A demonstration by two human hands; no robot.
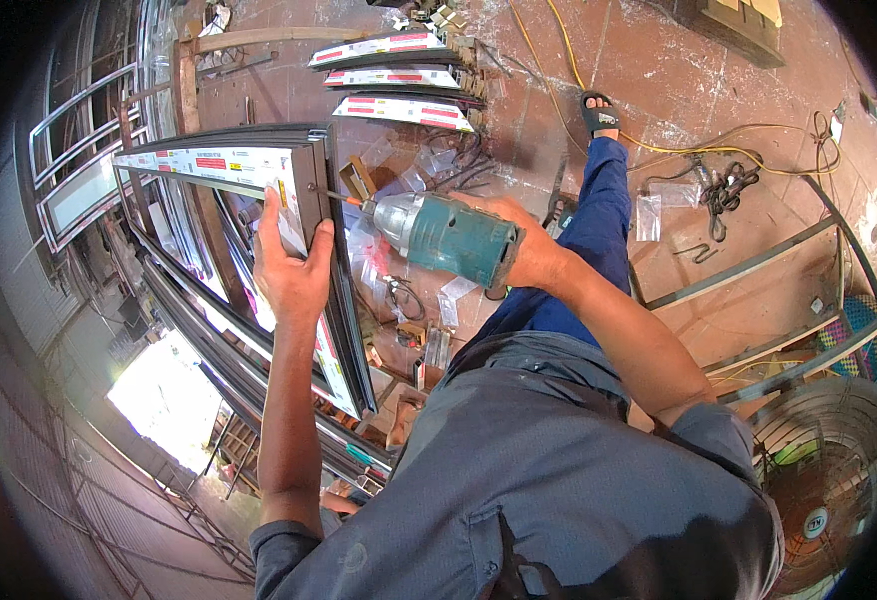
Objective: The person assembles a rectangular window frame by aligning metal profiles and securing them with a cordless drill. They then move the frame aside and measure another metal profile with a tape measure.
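Note:
My right hand (pixel 537 245) grips the handle of a teal power drill (pixel 464 240) with a silver front. Its thin bit points left, the tip at the dark outer side of a metal frame (pixel 311 185), close to the corner. Whether the tip has entered the metal I cannot tell. My left hand (pixel 294 272) clasps that corner, fingers on the white film with printed labels and thumb on the dark edge. The frame is dark profile with film along its face. My right fingers are partly hidden behind the drill.
Several film-covered frame pieces (pixel 399 78) lie on the tiled floor ahead. A yellow cord (pixel 699 150) crosses it, near a dark cable bundle (pixel 727 190). A floor fan (pixel 817 500) stands at lower right, below metal bars (pixel 749 262). More frames (pixel 89 160) lean at left.

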